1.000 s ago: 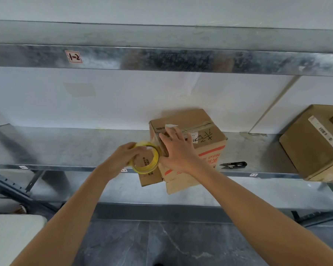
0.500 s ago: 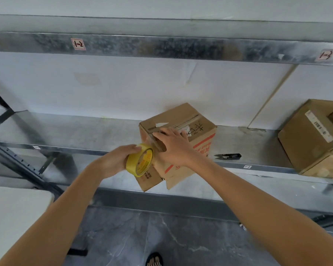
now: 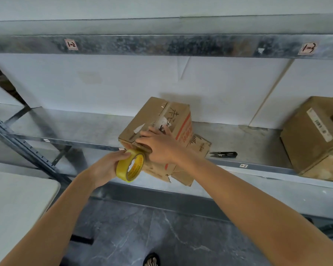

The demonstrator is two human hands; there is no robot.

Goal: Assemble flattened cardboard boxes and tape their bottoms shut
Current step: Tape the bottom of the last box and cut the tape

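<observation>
A brown cardboard box [image 3: 158, 116] with red print and black handwriting stands tilted on the front edge of the metal shelf [image 3: 85, 127], its lower flaps hanging past the edge. My right hand [image 3: 158, 146] presses flat on the box's near corner, fingers spread over the taped seam. My left hand [image 3: 108, 166] grips a yellow tape roll [image 3: 130, 166] held against the box's lower front side, just below my right hand.
Black snips [image 3: 224, 154] lie on the shelf to the right of the box. A larger cardboard box [image 3: 315, 137] sits at the far right. A white table corner [image 3: 17, 204] is at lower left. An upper shelf beam [image 3: 161, 45] carries labels.
The box has turned and tipped further over the shelf edge. My left hand carried the tape roll lower and rightward along the box's front. My right hand stayed pressed on the corner.
</observation>
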